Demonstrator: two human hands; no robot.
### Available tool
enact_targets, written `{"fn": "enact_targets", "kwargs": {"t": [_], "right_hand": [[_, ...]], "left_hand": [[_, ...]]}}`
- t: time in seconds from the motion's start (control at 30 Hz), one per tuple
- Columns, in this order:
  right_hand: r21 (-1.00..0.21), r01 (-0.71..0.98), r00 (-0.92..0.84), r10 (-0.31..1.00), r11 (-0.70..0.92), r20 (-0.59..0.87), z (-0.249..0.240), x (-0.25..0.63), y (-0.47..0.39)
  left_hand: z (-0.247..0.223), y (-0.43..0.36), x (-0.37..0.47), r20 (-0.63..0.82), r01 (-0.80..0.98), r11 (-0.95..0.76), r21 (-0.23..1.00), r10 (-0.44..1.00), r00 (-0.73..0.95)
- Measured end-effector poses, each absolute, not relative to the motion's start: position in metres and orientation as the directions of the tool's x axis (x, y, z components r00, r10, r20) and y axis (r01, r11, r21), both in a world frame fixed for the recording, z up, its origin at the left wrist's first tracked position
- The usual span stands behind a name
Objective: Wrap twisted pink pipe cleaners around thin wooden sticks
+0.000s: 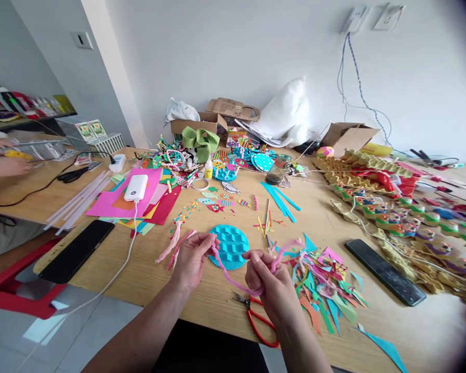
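Observation:
A soft pink cord [228, 277] hangs in a shallow curve between my two hands, low over the table. My left hand [190, 259] pinches one end between thumb and fingertips. Wrapped round the other part is my right hand [270, 277], with the free end sticking up above its fingers. Behind and between them lies a round blue disc [233, 241] with a raised woven-looking surface. More pale pink strands [173, 243] rest left of my left hand. Red-handled scissors [261, 329] lie just below my right hand, partly hidden by it.
Paper scraps [328, 290] are heaped on the right beside a black phone [386, 272]. Another phone [77, 251] and coloured sheets with a white power bank [135, 187] lie left. Paper fish [226, 203] sit ahead. Painted egg cartons [407, 217] fill the right. A co-worker's hand [10, 168] shows far left.

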State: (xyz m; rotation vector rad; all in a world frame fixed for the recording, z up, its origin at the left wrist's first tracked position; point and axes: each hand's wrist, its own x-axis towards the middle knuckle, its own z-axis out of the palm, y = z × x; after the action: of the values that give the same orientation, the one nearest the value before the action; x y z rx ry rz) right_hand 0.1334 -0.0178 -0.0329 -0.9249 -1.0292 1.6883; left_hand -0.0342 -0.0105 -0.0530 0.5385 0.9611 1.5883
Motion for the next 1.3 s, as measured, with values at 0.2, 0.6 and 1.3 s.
{"fn": "enact_targets", "kwargs": {"t": [0.2, 0.6, 1.3], "right_hand": [[-0.981, 0.063, -0.390, 0.900, -0.184, -0.194, -0.036, 0.140, -0.023], [-0.951, 0.257, -0.420, 0.866, -0.173, -0.271, -0.039, 0.135, -0.020], [-0.726, 0.626, -0.220, 0.957, 0.286, 0.188, -0.058, 0.128, -0.033]], "left_hand": [[-0.048, -0.014, -0.032, -0.088, -0.433, -0.020, 0.901, 0.970, -0.228], [-0.043, -0.017, -0.037, -0.150, -0.428, 0.158, 0.890, 0.987, 0.052], [-0.050, -0.017, -0.024, 0.018, -0.157, -0.031, 0.987, 0.996, -0.085]]}}
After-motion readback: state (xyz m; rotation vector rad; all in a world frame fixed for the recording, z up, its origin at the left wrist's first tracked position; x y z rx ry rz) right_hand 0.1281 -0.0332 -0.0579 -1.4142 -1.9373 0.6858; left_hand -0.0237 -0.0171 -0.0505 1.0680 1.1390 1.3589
